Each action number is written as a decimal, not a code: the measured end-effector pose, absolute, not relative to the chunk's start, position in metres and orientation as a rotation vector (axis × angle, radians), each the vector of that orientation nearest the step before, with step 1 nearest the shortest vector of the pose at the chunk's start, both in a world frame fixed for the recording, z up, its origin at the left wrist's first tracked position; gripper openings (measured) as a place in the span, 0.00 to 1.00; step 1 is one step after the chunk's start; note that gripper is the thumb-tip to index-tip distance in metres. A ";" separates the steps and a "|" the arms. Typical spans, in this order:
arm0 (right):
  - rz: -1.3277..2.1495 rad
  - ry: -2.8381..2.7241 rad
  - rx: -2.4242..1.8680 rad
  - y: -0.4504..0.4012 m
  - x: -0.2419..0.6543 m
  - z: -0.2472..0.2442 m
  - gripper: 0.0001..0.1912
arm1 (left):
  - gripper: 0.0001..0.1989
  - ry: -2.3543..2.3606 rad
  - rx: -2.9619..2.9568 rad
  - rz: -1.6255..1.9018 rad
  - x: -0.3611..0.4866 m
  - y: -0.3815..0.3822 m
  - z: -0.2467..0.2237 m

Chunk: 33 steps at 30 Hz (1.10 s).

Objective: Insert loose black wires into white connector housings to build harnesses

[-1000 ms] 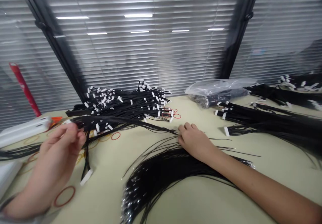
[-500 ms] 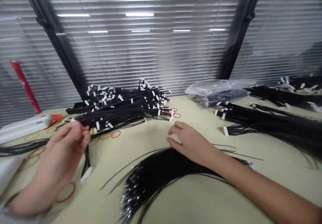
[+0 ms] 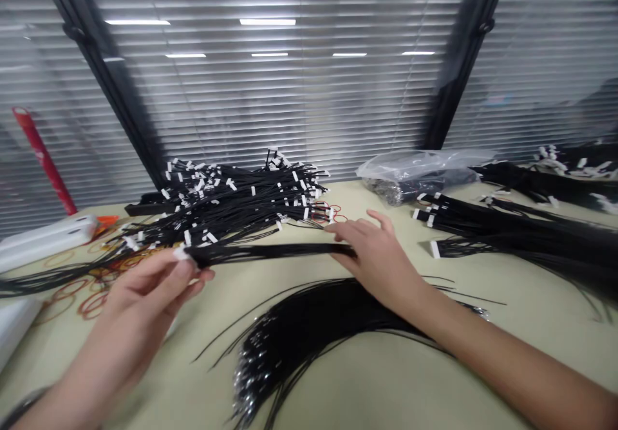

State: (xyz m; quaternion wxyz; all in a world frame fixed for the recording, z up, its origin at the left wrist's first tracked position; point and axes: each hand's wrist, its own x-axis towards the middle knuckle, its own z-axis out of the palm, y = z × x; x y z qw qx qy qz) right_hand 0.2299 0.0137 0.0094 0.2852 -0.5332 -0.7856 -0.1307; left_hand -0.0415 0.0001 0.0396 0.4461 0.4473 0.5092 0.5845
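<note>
A black cable harness [image 3: 275, 250] is stretched level between my two hands. My left hand [image 3: 145, 308] pinches its white connector [image 3: 182, 253] between thumb and fingers. At the other end, my right hand [image 3: 376, 256] is closed round the wires, and their tips are hidden behind it. Below the right hand lies a thick curved bundle of loose black wires [image 3: 309, 317] with shiny metal terminals [image 3: 248, 372]. Behind the held harness rises a pile of black cables with white connectors [image 3: 241, 192].
Red and yellow rubber bands [image 3: 94, 298] lie at the left, near white blocks [image 3: 48, 243] and a red stick [image 3: 46, 159]. A clear plastic bag [image 3: 420, 172] is at the back. More cable bundles [image 3: 521, 243] cover the right side of the table [image 3: 410, 391].
The harness has come up off the table and now spans both hands. My left hand has moved right with the connector; my right hand has shifted slightly right and closed on the wires.
</note>
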 end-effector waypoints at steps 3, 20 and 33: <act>-0.286 -2.030 -1.625 0.033 0.247 0.006 0.17 | 0.06 1.386 1.476 1.211 -0.041 0.018 0.036; 0.540 -2.436 -1.004 -0.022 0.182 0.001 0.10 | 0.10 1.509 2.338 0.489 -0.039 0.017 0.008; 0.315 -2.650 -1.003 -0.032 0.185 0.003 0.04 | 0.10 1.181 1.931 0.421 -0.027 0.000 -0.002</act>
